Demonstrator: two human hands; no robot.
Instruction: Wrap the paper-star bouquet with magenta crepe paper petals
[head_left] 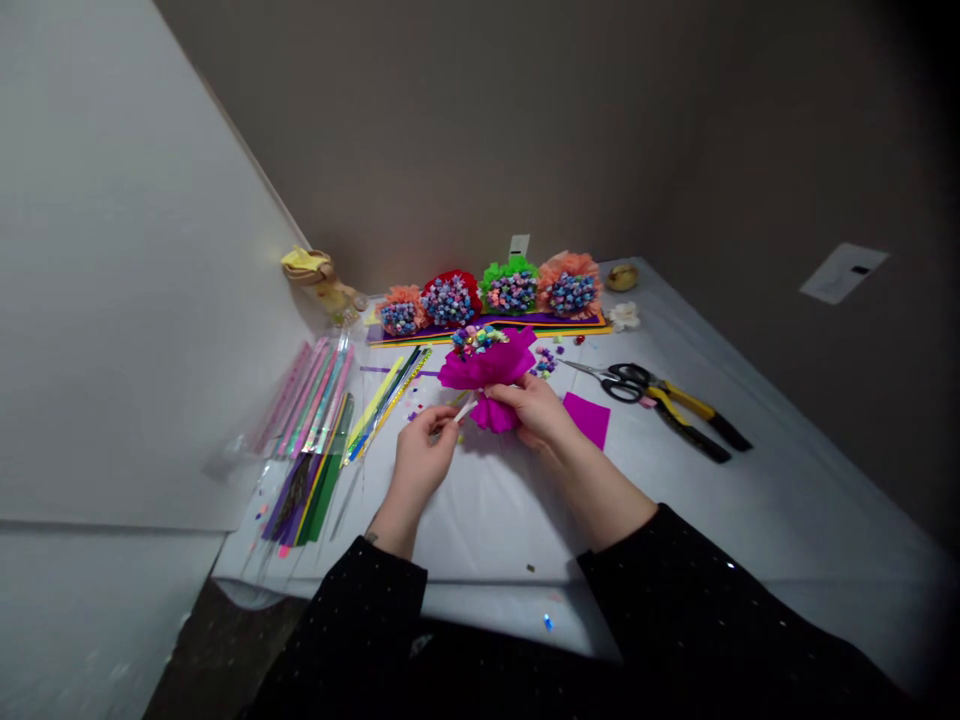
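Note:
A small bouquet of paper stars wrapped in magenta crepe paper [487,368] sits above the middle of the table, held between my hands. My right hand [529,412] grips the crepe wrapping from below. My left hand [424,450] pinches a white stem [466,410] that sticks out under the bouquet, close to the wrapping. A loose magenta paper square [589,420] lies just right of my right hand. Several tiny paper stars [544,362] are scattered beside the bouquet.
Several finished star bouquets [510,292] stand in a row at the back on coloured paper. Black-handled scissors [626,382] and yellow-and-black pliers [694,420] lie to the right. Bundled paper strips [311,420] lie left on the white-covered table [487,530], against a white wall [127,260].

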